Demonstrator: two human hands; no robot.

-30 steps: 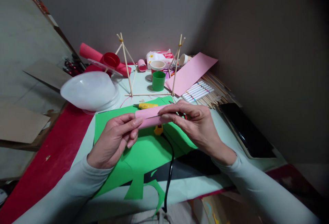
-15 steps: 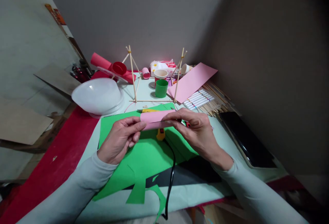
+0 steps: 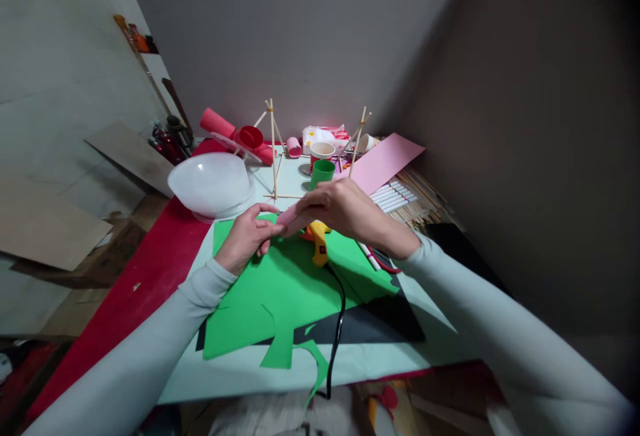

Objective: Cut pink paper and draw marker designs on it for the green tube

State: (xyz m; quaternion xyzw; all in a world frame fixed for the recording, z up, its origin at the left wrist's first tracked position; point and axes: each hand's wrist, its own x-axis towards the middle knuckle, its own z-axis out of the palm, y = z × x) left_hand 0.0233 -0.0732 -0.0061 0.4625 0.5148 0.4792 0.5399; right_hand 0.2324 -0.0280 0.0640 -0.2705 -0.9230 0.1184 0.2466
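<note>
A piece of pink paper (image 3: 290, 218), rolled into a tube, is held up over the green paper (image 3: 265, 283). My left hand (image 3: 250, 233) pinches its left end between thumb and fingers. Wrapped over its other end is my right hand (image 3: 343, 208), back of the hand upward, hiding much of the tube. Just below the right hand lies a yellow glue gun (image 3: 320, 243), its black cord (image 3: 341, 323) running toward the table's front edge.
Behind the hands stand a stick frame (image 3: 274, 149), a green cup (image 3: 323, 173) and a paper cup (image 3: 323, 151). A white bowl (image 3: 207, 186) sits at left. To the right are a pink sheet (image 3: 387, 163), markers (image 3: 393, 197) and many thin sticks (image 3: 430, 203). Green scraps (image 3: 280, 349) lie in front.
My right hand has turned over the pink tube, covering more of it, and the tube now slants up to the right. The camera view has shifted, and the glue gun shows more fully.
</note>
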